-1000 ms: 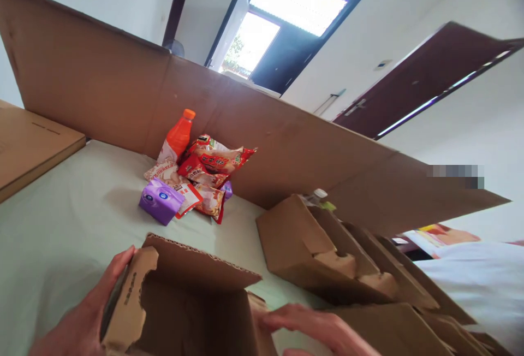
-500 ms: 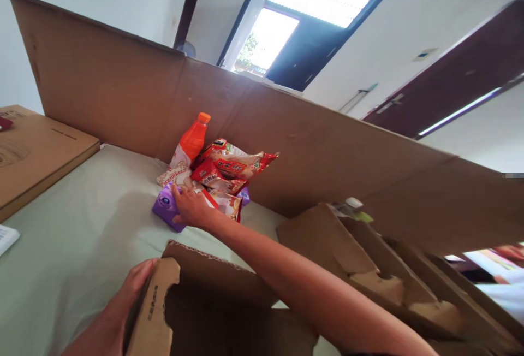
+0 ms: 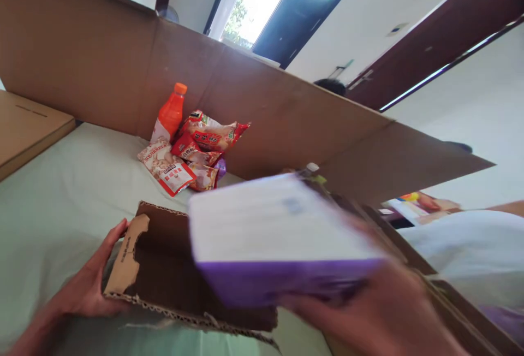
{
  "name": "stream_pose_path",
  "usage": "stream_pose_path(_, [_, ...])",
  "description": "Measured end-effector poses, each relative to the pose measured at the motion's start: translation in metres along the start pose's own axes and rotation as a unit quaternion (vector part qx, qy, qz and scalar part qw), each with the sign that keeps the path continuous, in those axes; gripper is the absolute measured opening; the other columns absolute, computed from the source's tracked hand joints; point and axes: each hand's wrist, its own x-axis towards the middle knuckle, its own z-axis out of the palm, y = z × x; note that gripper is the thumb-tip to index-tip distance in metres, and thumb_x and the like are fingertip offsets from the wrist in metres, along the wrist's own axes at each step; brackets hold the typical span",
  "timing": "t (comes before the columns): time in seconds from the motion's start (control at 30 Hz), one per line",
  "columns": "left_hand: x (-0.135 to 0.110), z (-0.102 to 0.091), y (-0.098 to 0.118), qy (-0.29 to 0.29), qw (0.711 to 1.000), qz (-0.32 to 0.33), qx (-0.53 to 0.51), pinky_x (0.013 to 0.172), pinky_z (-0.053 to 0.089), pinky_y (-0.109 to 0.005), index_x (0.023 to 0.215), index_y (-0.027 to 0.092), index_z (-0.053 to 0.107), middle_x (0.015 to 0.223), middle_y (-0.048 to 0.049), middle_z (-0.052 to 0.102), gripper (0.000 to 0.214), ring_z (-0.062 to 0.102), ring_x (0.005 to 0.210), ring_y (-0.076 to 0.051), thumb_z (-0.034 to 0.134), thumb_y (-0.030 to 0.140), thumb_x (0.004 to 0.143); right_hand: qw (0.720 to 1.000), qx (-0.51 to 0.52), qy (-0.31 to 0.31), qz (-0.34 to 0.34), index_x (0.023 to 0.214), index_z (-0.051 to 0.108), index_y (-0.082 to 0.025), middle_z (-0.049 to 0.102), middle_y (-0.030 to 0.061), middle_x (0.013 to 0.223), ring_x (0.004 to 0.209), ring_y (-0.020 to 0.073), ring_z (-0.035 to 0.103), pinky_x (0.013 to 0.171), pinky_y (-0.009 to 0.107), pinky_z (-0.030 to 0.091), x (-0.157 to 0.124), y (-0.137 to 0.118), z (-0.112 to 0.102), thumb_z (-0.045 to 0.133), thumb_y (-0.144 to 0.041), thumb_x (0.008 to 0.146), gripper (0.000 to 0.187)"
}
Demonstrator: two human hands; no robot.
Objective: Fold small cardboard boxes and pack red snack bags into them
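Note:
My right hand [image 3: 380,312] grips a purple and white carton [image 3: 278,241] and holds it up close to the camera, blurred by motion, above an open cardboard box [image 3: 164,268]. My left hand [image 3: 85,290] holds the torn left flap of that box, thumb on top. Farther back lies a pile of red snack packets [image 3: 196,148] with an orange bottle [image 3: 170,113] leaning against a tall cardboard wall [image 3: 102,72].
The pale green table [image 3: 53,192] carries a flat brown carton [image 3: 24,126] at the left edge. More folded cardboard boxes [image 3: 409,252] lie at the right, with a small bottle cap [image 3: 311,167] showing behind the carton. A person in white [image 3: 462,247] is at the far right.
My right hand reached out to the snack pile, took the purple carton, and brought it back toward the box near me. The left hand stayed on the flap.

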Motion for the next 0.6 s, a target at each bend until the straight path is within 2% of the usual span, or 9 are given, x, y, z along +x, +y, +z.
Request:
stream_pose_path(0.07, [0.0, 0.001, 0.002, 0.003, 1.0, -0.005, 0.006, 0.121, 0.03, -0.058, 0.163, 0.029, 0.013, 0.17, -0.0105, 0.022, 0.131, 0.027, 0.151, -0.045, 0.09, 0.053, 0.06, 0.994, -0.019, -0.064, -0.081, 0.15, 0.036, -0.032, 0.063, 0.0106, 0.136, 0.115, 0.0339, 0.066, 0.094, 0.047, 0.057, -0.004, -0.01, 0.014, 0.072, -0.038, 0.082, 0.077])
stream_pose_path(0.13, [-0.001, 0.002, 0.006, 0.003, 1.0, -0.006, 0.001, 0.122, 0.029, -0.057, 0.163, 0.029, 0.011, 0.17, -0.0108, 0.02, 0.132, 0.026, 0.152, -0.045, 0.089, 0.056, 0.06, 0.976, -0.03, -0.164, -0.141, 0.146, 0.044, -0.027, 0.067, 0.0118, 0.129, 0.108, 0.0305, 0.067, 0.09, 0.044, 0.056, 0.008, -0.024, 0.032, 0.071, -0.028, 0.081, 0.071])
stream_pose_path(0.23, [-0.001, 0.004, 0.013, 0.0, 1.0, -0.003, -0.007, 0.122, 0.03, -0.056, 0.163, 0.027, 0.013, 0.169, -0.0125, 0.022, 0.129, 0.03, 0.15, -0.044, 0.086, 0.062, 0.062, 0.939, -0.068, -0.3, -0.151, 0.149, 0.043, -0.02, 0.068, 0.0143, 0.117, 0.099, 0.0296, 0.067, 0.082, 0.043, 0.056, 0.033, -0.045, 0.06, 0.069, -0.024, 0.082, 0.073])
stream_pose_path(0.4, [0.001, 0.003, 0.024, -0.001, 1.0, 0.024, 0.015, 0.124, 0.026, -0.054, 0.159, 0.023, 0.027, 0.166, -0.0139, 0.029, 0.121, 0.029, 0.151, -0.044, 0.08, 0.072, 0.063, 0.892, -0.127, -0.397, -0.175, 0.156, 0.032, -0.008, 0.067, 0.0232, 0.118, 0.094, 0.0297, 0.068, 0.073, 0.04, 0.056, 0.054, -0.07, 0.099, 0.057, -0.008, 0.085, 0.076])
stream_pose_path(0.47, [0.002, 0.003, 0.025, -0.005, 0.999, 0.034, 0.019, 0.123, 0.028, -0.053, 0.159, 0.022, 0.029, 0.165, -0.0146, 0.03, 0.117, 0.031, 0.15, -0.043, 0.078, 0.072, 0.065, 0.88, -0.108, -0.427, -0.176, 0.16, 0.026, -0.01, 0.067, 0.0228, 0.12, 0.094, 0.029, 0.07, 0.075, 0.039, 0.057, 0.058, -0.071, 0.101, 0.058, -0.008, 0.086, 0.08])
stream_pose_path(0.53, [0.001, 0.003, 0.024, -0.007, 0.998, 0.05, 0.033, 0.122, 0.032, -0.053, 0.16, 0.026, 0.025, 0.165, -0.0139, 0.029, 0.113, 0.034, 0.149, -0.042, 0.078, 0.069, 0.07, 0.877, -0.082, -0.444, -0.166, 0.16, 0.03, -0.016, 0.067, 0.021, 0.124, 0.097, 0.03, 0.071, 0.079, 0.041, 0.058, 0.059, -0.068, 0.091, 0.063, -0.017, 0.088, 0.079])
stream_pose_path(0.6, [-0.002, 0.002, 0.024, -0.001, 0.994, 0.083, 0.076, 0.121, 0.034, -0.054, 0.161, 0.034, 0.019, 0.167, -0.0105, 0.026, 0.108, 0.034, 0.149, -0.041, 0.078, 0.064, 0.075, 0.895, -0.056, -0.412, -0.16, 0.155, 0.042, -0.021, 0.064, 0.02, 0.132, 0.106, 0.0325, 0.07, 0.087, 0.045, 0.058, 0.053, -0.058, 0.071, 0.066, -0.024, 0.089, 0.07])
